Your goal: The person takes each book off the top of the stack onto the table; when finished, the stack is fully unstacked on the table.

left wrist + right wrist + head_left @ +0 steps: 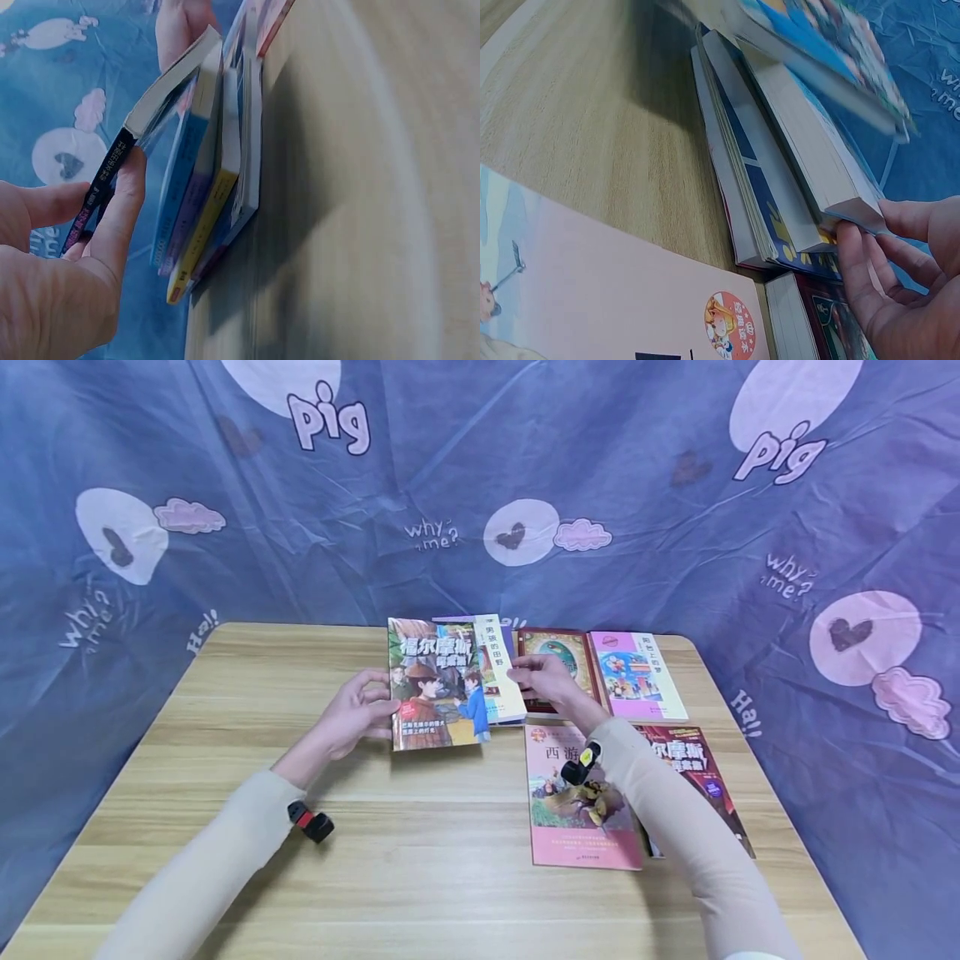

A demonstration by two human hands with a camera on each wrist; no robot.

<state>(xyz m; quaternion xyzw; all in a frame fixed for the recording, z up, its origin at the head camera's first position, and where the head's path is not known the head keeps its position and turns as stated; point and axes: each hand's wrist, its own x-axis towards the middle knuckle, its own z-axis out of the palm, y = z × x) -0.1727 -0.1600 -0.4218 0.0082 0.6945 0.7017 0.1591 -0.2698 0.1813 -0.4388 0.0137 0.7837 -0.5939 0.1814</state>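
Observation:
My left hand grips a paperback book with a detective in a brown hat on its cover. Thumb and fingers pinch its dark spine, and the book is raised at a slant over a pile of books. Atop that pile lies a book with a white cover strip, partly hidden behind the paperback. My right hand pinches this book's right edge; the right wrist view shows the thumb above and fingers beneath the corner of its page block. Below it, blue, purple and yellow spines are stacked.
Right of the pile lie a reddish-brown book with a green oval and a pink and cream book. Nearer me are a pink book and a dark red one, both partly under my right arm. A blue cloth hangs behind the wooden table.

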